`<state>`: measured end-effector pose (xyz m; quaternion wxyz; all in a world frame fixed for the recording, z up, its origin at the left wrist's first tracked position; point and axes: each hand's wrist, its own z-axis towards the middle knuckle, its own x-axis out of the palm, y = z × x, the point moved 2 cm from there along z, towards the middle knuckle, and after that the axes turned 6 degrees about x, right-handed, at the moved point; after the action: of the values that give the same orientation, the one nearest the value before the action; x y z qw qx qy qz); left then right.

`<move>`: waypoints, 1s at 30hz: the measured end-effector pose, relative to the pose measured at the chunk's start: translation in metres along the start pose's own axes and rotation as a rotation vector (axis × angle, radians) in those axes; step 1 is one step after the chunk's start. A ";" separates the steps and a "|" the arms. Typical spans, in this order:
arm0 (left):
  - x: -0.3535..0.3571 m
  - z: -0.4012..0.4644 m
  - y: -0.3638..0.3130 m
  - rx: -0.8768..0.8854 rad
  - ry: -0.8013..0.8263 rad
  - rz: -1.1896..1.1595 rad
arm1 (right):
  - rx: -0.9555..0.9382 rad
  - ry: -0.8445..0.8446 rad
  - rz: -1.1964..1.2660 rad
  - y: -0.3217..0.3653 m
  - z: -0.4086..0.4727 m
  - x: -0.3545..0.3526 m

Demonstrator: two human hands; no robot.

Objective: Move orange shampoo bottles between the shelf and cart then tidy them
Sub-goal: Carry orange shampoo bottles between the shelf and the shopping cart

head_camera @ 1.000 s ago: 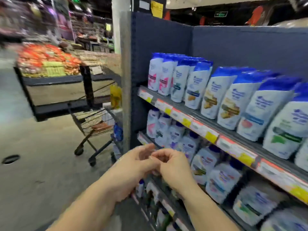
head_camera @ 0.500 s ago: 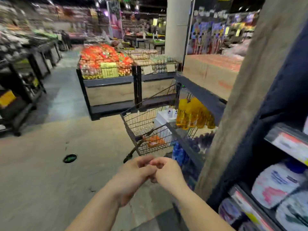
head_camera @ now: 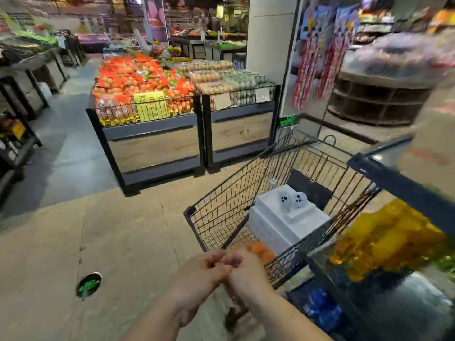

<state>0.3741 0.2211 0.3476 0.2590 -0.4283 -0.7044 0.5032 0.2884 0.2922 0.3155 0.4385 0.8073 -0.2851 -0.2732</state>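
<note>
Two empty hands, left hand [head_camera: 197, 274] and right hand [head_camera: 246, 271]; one cart [head_camera: 221, 217].

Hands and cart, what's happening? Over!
Left hand and right hand clasped together, holding nothing. Orange bottles blurred on shelf beside cart. Path clear.

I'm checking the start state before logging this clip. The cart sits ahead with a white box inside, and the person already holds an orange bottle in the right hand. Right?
Not quite. The head view shows the right hand holding nothing; it is clasped with the left hand, both without a bottle. The rest stands: the cart sits ahead with the white box inside.
</note>
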 end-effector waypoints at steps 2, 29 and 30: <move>-0.023 0.053 -0.002 -0.017 0.061 0.018 | 0.032 -0.077 0.022 0.008 0.043 0.013; -0.003 0.504 0.128 -0.326 0.716 0.512 | 0.950 -0.773 0.351 -0.202 0.428 0.029; -0.001 0.512 0.134 -0.316 0.720 0.527 | 0.965 -0.767 0.342 -0.207 0.439 0.032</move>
<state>0.0132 -0.0121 0.0386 0.2818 -0.7738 -0.5051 0.2582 0.0522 0.1212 -0.0740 -0.0702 0.7017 -0.6377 -0.3098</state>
